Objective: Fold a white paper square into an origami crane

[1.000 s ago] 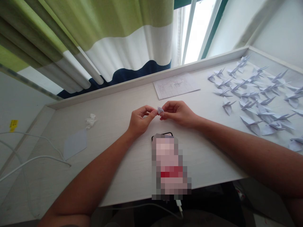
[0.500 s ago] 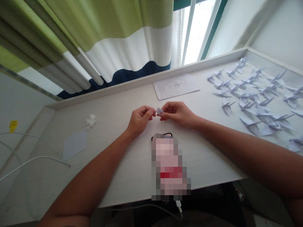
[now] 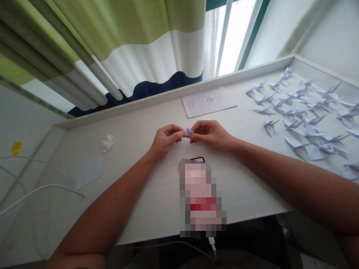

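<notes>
Over the middle of the white desk, my right hand (image 3: 211, 135) pinches a small folded origami paper (image 3: 189, 132) between thumb and fingertips. Its layers come to a point, and the fingers cover part of it. From the other side, my left hand (image 3: 167, 139) has thumb and forefinger closed together at the paper's left tip. A phone (image 3: 199, 194), its screen blurred out, lies on the desk just below both hands. Many white paper cranes (image 3: 298, 108) stand spread over the desk's right side.
A printed sheet (image 3: 209, 102) lies behind the hands, near the desk's raised back edge. To the left are a crumpled tissue (image 3: 107, 144), a paper square (image 3: 89, 172) and white cables (image 3: 56, 186). A charging cable (image 3: 211, 242) hangs at the front edge below the phone.
My left fingertips have shifted slightly right and now meet the folded paper's left tip. My right hand and the paper stay almost where they were.
</notes>
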`<action>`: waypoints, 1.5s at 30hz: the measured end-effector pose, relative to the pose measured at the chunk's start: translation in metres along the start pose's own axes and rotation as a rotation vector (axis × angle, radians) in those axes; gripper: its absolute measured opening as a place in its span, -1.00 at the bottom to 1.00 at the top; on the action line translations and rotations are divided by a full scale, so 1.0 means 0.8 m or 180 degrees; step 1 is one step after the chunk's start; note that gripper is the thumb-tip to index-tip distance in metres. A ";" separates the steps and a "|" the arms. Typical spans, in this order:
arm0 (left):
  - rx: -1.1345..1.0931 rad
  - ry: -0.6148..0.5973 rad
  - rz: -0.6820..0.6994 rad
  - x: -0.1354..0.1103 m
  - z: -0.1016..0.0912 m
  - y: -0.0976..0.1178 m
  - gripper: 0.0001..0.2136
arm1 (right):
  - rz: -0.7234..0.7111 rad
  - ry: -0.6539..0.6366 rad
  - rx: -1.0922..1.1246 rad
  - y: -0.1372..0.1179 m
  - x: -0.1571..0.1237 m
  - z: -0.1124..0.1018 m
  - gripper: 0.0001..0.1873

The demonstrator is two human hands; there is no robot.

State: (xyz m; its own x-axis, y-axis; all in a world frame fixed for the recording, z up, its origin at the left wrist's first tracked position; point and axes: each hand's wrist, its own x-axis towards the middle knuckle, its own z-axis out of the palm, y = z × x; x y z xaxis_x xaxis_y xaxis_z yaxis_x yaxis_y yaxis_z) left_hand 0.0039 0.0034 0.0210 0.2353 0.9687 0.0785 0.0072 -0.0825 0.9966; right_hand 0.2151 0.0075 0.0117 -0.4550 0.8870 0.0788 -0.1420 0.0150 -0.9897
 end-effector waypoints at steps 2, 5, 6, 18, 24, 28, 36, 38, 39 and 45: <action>0.0037 -0.0022 0.0010 0.000 0.000 0.000 -0.85 | 0.0003 -0.0012 0.0016 -0.001 0.000 0.000 -0.55; 0.0161 -0.0059 0.0183 -0.002 0.000 -0.001 -0.84 | 0.0003 -0.0035 0.0009 -0.001 0.000 0.000 -0.56; 0.0199 -0.0054 0.0272 -0.002 0.000 -0.002 -0.84 | 0.0000 -0.0038 0.0000 -0.001 0.000 0.000 -0.56; 0.0516 0.0055 0.0604 -0.005 -0.002 -0.007 -0.87 | -0.0034 0.0003 -0.0039 0.001 0.001 -0.001 -0.50; 0.0656 0.0092 0.0720 -0.004 -0.001 -0.010 -0.79 | -0.0026 -0.0011 -0.0055 0.002 0.001 -0.002 -0.53; 0.0566 0.0139 0.0753 -0.004 0.000 -0.011 -0.77 | -0.0027 -0.0009 -0.0053 0.000 0.000 -0.002 -0.53; 0.0037 -0.0001 0.0720 -0.002 0.004 -0.006 -0.79 | -0.0085 -0.0046 -0.0026 0.001 0.001 -0.002 -0.54; -0.0024 -0.0028 0.0725 -0.002 0.004 -0.005 -0.79 | -0.0099 -0.0053 -0.0020 0.000 0.001 -0.002 -0.54; -0.0040 -0.0035 0.0715 -0.002 0.004 -0.005 -0.78 | -0.0101 -0.0057 -0.0023 0.000 0.000 -0.001 -0.55; 0.0127 -0.0068 0.0705 -0.004 0.002 -0.005 -0.77 | -0.0089 -0.0060 -0.0051 -0.002 -0.001 -0.001 -0.55</action>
State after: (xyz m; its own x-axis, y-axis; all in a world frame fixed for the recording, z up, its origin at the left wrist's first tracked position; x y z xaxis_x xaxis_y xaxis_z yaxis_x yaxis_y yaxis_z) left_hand 0.0051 0.0005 0.0169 0.2561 0.9208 0.2944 -0.0086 -0.3023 0.9532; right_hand 0.2163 0.0074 0.0134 -0.4674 0.8774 0.1084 -0.1408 0.0472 -0.9889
